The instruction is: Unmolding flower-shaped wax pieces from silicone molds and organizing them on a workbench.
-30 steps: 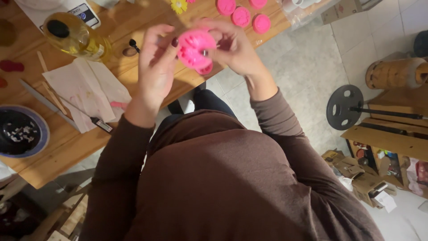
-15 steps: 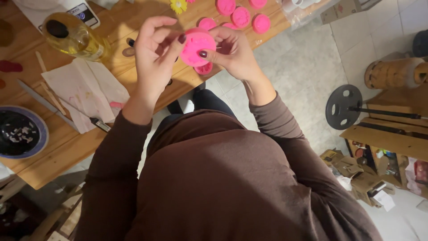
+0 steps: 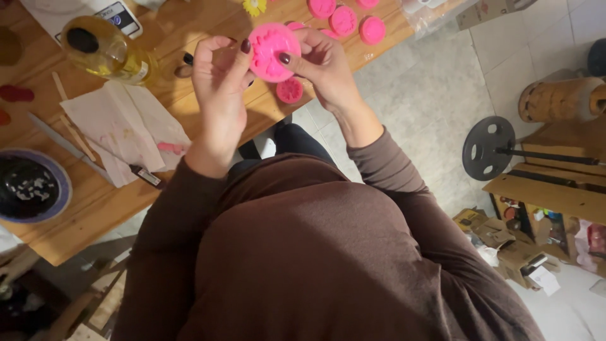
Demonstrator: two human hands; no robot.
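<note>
A round pink mould (image 3: 273, 52) with small shapes sunk into its face is held up over the wooden table (image 3: 208, 107) by both hands. My left hand (image 3: 218, 85) pinches its left edge with thumb and fingers. My right hand (image 3: 319, 66) grips its right edge, the thumb pressing on the face. Just below the mould a smaller pink round piece (image 3: 290, 90) lies on the table near its edge.
Several more pink round pieces (image 3: 344, 19) lie at the table's far end. A bottle of yellow liquid (image 3: 104, 47), a crumpled paper towel (image 3: 123, 129), a knife (image 3: 63, 145) and a dark bowl (image 3: 31, 186) sit at left. Boxes and a weight plate (image 3: 486, 148) stand on the floor at right.
Both hands have raised and turned the pink mould so that its patterned face shows more fully. The left fingers shifted along its edge.
</note>
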